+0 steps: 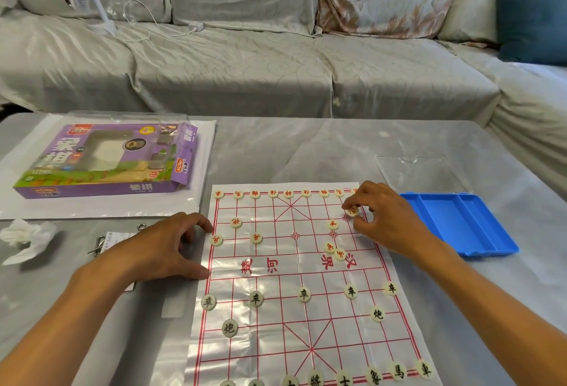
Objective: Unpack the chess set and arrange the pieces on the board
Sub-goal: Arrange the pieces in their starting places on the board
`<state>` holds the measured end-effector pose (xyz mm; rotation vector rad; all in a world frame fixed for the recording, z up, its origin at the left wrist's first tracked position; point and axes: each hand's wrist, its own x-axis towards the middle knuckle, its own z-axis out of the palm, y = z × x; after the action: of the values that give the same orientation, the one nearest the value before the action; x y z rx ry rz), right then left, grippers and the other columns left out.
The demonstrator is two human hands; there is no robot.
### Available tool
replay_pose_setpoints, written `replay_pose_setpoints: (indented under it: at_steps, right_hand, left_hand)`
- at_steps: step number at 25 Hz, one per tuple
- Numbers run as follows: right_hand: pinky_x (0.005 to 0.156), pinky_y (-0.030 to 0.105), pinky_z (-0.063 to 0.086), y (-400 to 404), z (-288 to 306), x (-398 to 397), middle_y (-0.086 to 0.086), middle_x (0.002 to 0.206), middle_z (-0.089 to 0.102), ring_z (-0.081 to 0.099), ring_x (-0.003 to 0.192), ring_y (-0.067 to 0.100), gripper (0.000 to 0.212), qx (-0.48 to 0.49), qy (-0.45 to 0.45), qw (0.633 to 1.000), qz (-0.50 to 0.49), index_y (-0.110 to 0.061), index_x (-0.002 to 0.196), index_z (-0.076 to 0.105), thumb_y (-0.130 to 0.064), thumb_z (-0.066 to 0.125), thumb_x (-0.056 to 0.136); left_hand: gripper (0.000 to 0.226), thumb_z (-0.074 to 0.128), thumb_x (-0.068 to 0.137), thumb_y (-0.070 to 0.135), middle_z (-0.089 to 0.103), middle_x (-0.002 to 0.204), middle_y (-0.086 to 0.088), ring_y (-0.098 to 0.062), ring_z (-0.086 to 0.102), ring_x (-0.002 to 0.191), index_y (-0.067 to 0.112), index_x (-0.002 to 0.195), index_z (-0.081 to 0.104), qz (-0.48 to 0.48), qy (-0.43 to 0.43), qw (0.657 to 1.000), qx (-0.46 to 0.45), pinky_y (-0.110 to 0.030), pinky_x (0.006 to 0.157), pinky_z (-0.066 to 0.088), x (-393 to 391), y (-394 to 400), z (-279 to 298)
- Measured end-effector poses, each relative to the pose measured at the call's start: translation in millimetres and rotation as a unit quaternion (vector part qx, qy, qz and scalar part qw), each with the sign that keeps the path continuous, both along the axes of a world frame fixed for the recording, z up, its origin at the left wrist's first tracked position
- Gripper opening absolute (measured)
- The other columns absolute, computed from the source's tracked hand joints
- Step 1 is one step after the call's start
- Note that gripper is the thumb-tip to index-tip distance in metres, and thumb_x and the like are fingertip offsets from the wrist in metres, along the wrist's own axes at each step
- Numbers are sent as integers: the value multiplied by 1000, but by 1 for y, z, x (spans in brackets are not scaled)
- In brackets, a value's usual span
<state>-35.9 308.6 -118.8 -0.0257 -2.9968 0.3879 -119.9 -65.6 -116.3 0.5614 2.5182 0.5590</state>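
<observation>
One view only, worn on the head, looking forward and down across the surface (306,146). It sits close above the board (294,278), whose near edge runs off the bottom of the frame. Both forearms reach in from the lower corners, and the wide angle takes in the sofa (245,63) beyond.

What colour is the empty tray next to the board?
Bright blue. The tray shows clearly in the head view.

A: What text is legible?
B: Purple box (104,161): 象棋. Board (306,266) river: 楚河, 汉界, inverted. Near black-lettered pieces: 卒 (255,298), 炮 (378,314), 馬 (398,370), 車 (425,369).
</observation>
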Motion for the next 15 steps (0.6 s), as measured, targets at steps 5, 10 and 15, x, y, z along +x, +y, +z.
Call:
replay_pose_setpoints:
  at_steps: [5,10,15]
  right_hand:
    - [81,19,45,2,-3,-5,-11,102,60,53,91,8,27,-29,-17,999,-42,-26,109,67,-36,69,84]
    - [82,18,45,0,-12,-9,-10,102,62,55,86,9,28,-65,-50,994,-78,-23,108,67,-38,68,85]
    - [79,17,44,2,-9,-9,-12,94,61,55,81,9,31,-97,-75,989,-80,-23,109,67,-39,70,83]
  left_hand:
    - [69,85,60,51,48,102,19,-8,54,87,44,116,46,-1,-1,1000,1,-15,69,44,1,0,1]
    - [68,85,61,50,47,101,19,-8,54,87,43,116,46,-3,-1,1000,-2,-15,68,43,1,0,1]
    - [69,85,60,50,48,101,19,-7,54,86,44,116,46,-1,-1,1000,0,-16,68,43,0,0,1]
